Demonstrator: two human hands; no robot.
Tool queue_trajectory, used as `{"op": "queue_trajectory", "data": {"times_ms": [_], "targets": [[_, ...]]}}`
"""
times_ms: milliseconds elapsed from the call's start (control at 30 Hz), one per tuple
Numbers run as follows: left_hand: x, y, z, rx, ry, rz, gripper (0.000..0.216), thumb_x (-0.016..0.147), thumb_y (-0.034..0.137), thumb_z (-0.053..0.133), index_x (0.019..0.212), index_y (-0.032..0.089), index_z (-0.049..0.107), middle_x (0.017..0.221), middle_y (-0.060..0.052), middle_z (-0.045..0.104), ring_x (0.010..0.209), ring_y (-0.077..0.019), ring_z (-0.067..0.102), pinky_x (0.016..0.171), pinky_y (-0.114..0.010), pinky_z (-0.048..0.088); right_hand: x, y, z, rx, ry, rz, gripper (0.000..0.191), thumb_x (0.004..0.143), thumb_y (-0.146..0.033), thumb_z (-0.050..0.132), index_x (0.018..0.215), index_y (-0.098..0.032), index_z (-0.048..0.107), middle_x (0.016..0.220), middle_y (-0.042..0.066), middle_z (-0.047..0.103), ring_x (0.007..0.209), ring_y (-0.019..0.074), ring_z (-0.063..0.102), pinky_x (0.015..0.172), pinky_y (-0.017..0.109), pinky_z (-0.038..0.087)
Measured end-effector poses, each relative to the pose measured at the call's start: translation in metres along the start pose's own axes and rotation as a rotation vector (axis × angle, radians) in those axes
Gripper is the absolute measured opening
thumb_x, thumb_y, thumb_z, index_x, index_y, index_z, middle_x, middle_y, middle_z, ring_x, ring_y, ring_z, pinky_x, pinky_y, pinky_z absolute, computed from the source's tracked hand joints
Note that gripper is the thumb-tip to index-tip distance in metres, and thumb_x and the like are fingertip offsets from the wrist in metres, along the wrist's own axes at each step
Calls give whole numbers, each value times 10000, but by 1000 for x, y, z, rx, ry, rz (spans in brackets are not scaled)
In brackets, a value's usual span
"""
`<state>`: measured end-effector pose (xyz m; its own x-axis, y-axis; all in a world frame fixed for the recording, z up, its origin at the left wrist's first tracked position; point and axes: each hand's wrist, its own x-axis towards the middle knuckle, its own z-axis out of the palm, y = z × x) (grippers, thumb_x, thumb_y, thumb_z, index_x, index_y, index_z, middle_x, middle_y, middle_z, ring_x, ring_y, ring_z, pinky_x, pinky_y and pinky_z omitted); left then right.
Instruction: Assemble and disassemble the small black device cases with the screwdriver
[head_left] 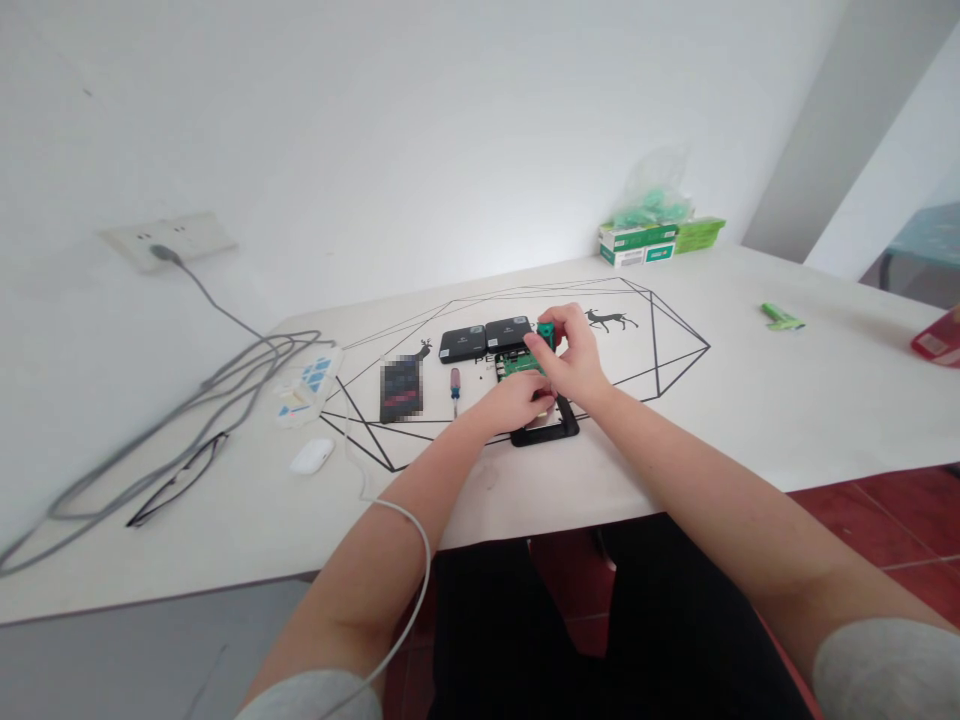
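Right hand (574, 365) up over the middle of the white counter (750, 400), fingertips pinched shut on a small green plastic block (547, 332). Just below it sits the green circuit board (514, 364), over a black rectangular frame (559, 432). Left hand (516, 400) is curled down on that board, though a real grip can't be made out. Two flat black boxes (484, 340) lie just behind, and a red-handled screwdriver (454, 384) is near on the left.
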<state>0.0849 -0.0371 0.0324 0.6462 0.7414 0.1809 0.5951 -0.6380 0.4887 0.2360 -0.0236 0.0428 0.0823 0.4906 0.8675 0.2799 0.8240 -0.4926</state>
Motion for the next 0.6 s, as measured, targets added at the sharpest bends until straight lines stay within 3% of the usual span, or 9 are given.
{"op": "queue_trajectory", "data": {"times_ms": [233, 400, 600], "targets": [[1, -1, 2, 45, 31, -36, 154, 909, 169, 602, 769, 183, 666, 877, -59, 741, 801, -217, 675, 744, -326, 532, -2, 2, 2, 53, 10, 40, 266, 902, -436, 734, 1048, -263, 596, 1041, 52, 631, 908, 212, 617, 779, 394, 553], [-2, 1, -1, 77, 35, -53, 185, 924, 206, 608, 753, 186, 678, 831, -51, 732, 806, -219, 666, 749, -321, 516, -8, 2, 2, 246, -50, 192, 291, 1057, -507, 478, 1163, -266, 602, 1022, 42, 706, 796, 175, 708, 733, 370, 600], [-5, -9, -8, 119, 123, -55, 218, 976, 267, 568, 831, 189, 711, 846, -48, 711, 826, -217, 650, 797, -336, 513, -3, 5, -1, 79, -18, 64, 215, 1005, -445, 580, 1105, -260, 622, 1037, 63, 688, 906, 204, 663, 741, 368, 576]]}}
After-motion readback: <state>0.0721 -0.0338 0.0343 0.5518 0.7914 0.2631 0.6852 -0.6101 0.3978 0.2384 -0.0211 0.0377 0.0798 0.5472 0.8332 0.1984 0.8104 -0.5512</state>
